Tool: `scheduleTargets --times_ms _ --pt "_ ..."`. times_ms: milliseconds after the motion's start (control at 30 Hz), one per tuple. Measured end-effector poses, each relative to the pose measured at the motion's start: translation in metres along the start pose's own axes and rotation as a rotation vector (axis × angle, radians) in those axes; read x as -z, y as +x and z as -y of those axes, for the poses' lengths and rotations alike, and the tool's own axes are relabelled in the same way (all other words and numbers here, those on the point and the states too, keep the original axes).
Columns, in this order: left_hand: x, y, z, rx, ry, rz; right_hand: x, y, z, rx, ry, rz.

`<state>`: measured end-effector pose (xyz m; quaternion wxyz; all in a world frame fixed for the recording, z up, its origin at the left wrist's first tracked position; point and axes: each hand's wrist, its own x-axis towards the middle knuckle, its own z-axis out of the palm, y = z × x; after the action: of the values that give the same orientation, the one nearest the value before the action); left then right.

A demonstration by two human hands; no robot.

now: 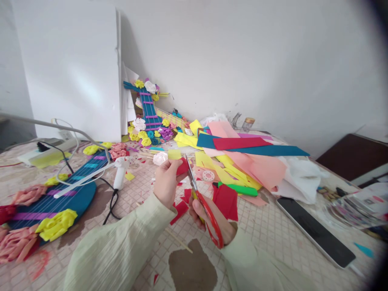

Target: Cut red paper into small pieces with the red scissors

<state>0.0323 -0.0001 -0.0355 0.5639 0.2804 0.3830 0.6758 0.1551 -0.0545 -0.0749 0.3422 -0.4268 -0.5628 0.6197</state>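
My left hand is closed in a pinch on a small piece of red paper, held up above the tabletop. My right hand grips red-handled scissors, whose blades point up and meet the red paper's right edge. Red paper scraps lie on the table just beneath and to the right of the scissors. Both arms wear pale green sleeves.
A heap of coloured paper sheets lies behind the hands. A blue guitar-shaped craft with paper flowers sits at the left, another leans on the wall. A white glue gun, cables, a power strip and a dark tablet are nearby.
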Motion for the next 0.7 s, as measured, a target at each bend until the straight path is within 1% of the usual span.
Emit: scheduleTargets --times_ms 200,433,700 --pt "-0.0006 -0.0006 0.0001 0.006 -0.024 -0.002 -0.0007 0.0007 -0.0029 -0.033 0.057 0.024" --pt "-0.0004 -0.001 -0.0004 0.005 -0.021 -0.002 -0.002 -0.0004 -0.0006 -0.089 0.085 -0.009" --pt "-0.0018 0.0 -0.0008 0.021 -0.024 -0.021 0.0 -0.0017 0.0031 -0.107 0.047 0.002"
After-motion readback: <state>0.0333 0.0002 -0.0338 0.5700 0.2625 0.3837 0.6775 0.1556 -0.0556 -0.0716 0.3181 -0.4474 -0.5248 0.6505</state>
